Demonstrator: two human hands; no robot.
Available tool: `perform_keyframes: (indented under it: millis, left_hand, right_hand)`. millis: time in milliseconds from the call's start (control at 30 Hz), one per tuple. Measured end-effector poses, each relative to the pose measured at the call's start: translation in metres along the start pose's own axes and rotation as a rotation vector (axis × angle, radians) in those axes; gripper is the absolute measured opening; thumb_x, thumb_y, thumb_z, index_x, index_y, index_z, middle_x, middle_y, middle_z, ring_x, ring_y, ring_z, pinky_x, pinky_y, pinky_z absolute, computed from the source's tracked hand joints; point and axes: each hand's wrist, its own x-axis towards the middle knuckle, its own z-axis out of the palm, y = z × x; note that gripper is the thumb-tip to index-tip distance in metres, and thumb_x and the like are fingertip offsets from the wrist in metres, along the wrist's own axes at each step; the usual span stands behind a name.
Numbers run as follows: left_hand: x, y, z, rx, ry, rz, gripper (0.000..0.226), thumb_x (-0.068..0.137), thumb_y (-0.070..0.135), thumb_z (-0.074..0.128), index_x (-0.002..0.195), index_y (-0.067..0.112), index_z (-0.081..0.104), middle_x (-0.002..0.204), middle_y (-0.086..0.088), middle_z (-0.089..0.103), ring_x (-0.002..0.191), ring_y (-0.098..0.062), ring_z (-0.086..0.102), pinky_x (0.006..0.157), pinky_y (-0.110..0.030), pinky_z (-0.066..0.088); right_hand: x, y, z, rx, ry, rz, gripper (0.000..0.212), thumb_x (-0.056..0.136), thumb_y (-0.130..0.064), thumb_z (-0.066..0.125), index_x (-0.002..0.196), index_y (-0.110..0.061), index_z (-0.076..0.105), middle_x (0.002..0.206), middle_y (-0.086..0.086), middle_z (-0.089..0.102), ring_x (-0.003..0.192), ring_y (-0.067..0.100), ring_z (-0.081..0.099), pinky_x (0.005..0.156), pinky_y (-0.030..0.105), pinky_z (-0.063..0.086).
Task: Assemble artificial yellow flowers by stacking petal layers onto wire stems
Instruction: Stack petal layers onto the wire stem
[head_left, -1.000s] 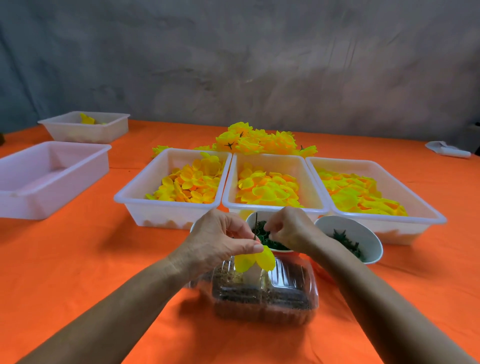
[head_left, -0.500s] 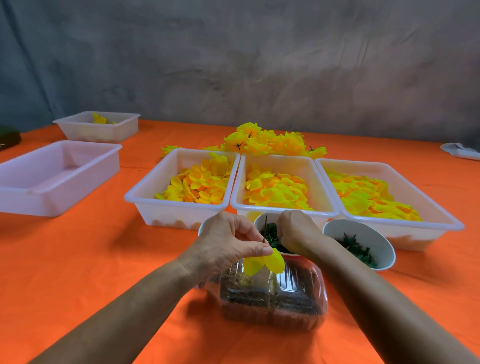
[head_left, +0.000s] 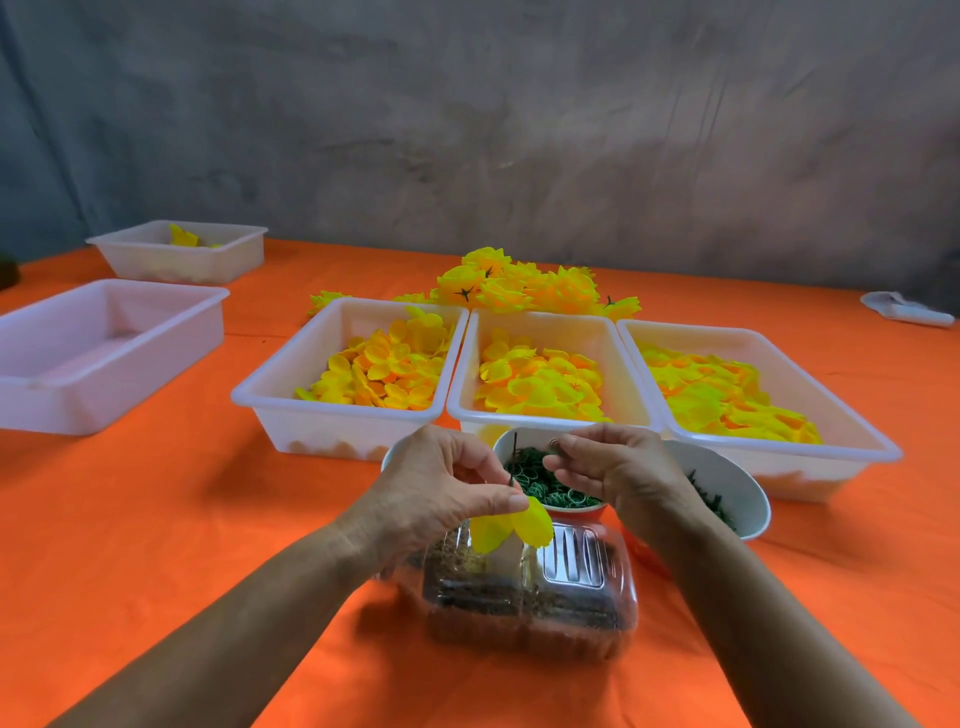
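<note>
The left hand pinches a thin dark wire stem between thumb and fingers, with a yellow petal layer hanging below the pinch point and the stem tip standing up above it. The right hand is raised just beside the left, its thumb and forefinger closed on a small green ring. Both hands hover over a white bowl filled with green rings, which stands on the orange desk. A second white bowl holding dark green parts stands just to the right, partly behind the right wrist. A clear plastic box with brown material inside lies in front of the bowls, below the hanging petal layer. Behind the bowls three white trays stand side by side, touching: the left tray, the middle tray and the right tray, each holding loose yellow petal layers. A pile of finished yellow flowers lies on the desk behind the trays. At the left, well apart, stand a large white tray and, farther back, a smaller white tray containing a few yellow pieces. A white object, too small to identify, lies at the far right edge
</note>
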Motion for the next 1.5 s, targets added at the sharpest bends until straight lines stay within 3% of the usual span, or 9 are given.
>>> perform_keyframes:
  millis: [233, 500, 667, 900, 1133, 1267, 1500]
  left_hand:
    - [-0.001, 0.003, 0.002, 0.036, 0.031, -0.023, 0.026, 0.048, 0.043, 0.082, 0.062, 0.023, 0.073, 0.075, -0.008, 0.072, 0.073, -0.021, 0.066, 0.077, -0.048, 0.054]
    - [0.0, 0.003, 0.003, 0.01, 0.029, -0.025, 0.03, 0.044, 0.048, 0.08, 0.059, 0.024, 0.072, 0.071, -0.006, 0.068, 0.069, -0.018, 0.06, 0.072, -0.047, 0.052]
    - [-0.002, 0.006, 0.003, -0.005, 0.014, -0.015, 0.02, 0.052, 0.035, 0.082, 0.061, 0.019, 0.073, 0.073, -0.009, 0.068, 0.071, -0.02, 0.061, 0.074, -0.05, 0.052]
    - [-0.002, 0.005, 0.002, 0.021, 0.032, 0.0, 0.03, 0.048, 0.046, 0.08, 0.062, 0.021, 0.073, 0.078, -0.012, 0.072, 0.076, -0.03, 0.067, 0.08, -0.053, 0.054]
    - [-0.001, 0.002, 0.001, 0.004, 0.01, 0.004, 0.026, 0.051, 0.043, 0.081, 0.062, 0.021, 0.072, 0.075, 0.001, 0.072, 0.074, -0.016, 0.067, 0.079, -0.047, 0.054]
    - [0.0, 0.0, 0.001, 0.003, 0.006, 0.004, 0.018, 0.055, 0.036, 0.082, 0.062, 0.022, 0.072, 0.074, 0.002, 0.072, 0.074, -0.014, 0.067, 0.08, -0.046, 0.055]
    - [0.002, -0.004, 0.001, -0.003, 0.0, 0.005, 0.028, 0.049, 0.047, 0.081, 0.061, 0.023, 0.071, 0.069, 0.001, 0.068, 0.069, -0.013, 0.064, 0.074, -0.042, 0.055]
  right_hand:
    - [-0.014, -0.006, 0.0, 0.198, -0.056, 0.015, 0.022, 0.06, -0.002, 0.07, 0.081, 0.001, 0.063, 0.074, 0.017, 0.071, 0.069, 0.023, 0.072, 0.058, 0.022, 0.056]
    - [-0.041, -0.027, 0.019, 0.145, -0.168, -0.168, 0.02, 0.053, -0.011, 0.076, 0.073, -0.012, 0.077, 0.075, 0.013, 0.073, 0.074, 0.02, 0.072, 0.065, 0.022, 0.056]
    - [-0.057, -0.036, 0.033, 0.061, -0.202, -0.277, 0.028, 0.05, -0.019, 0.079, 0.077, -0.012, 0.077, 0.078, 0.014, 0.073, 0.076, 0.024, 0.071, 0.073, 0.03, 0.058]
    - [-0.065, -0.035, 0.046, -0.064, -0.145, -0.439, 0.017, 0.058, -0.011, 0.076, 0.074, -0.017, 0.076, 0.072, 0.003, 0.073, 0.067, 0.01, 0.068, 0.06, 0.017, 0.051]
    - [-0.068, -0.032, 0.056, -0.059, -0.155, -0.43, 0.017, 0.059, -0.009, 0.075, 0.074, -0.015, 0.074, 0.071, 0.004, 0.073, 0.066, 0.01, 0.069, 0.059, 0.017, 0.052]
    - [-0.07, -0.031, 0.056, -0.106, -0.147, -0.423, 0.019, 0.067, 0.003, 0.074, 0.079, -0.011, 0.071, 0.069, 0.003, 0.073, 0.065, 0.009, 0.068, 0.059, 0.017, 0.052]
    - [-0.07, -0.028, 0.057, -0.137, -0.123, -0.413, 0.023, 0.07, 0.009, 0.072, 0.076, -0.013, 0.072, 0.068, 0.006, 0.072, 0.064, 0.011, 0.065, 0.06, 0.019, 0.053]
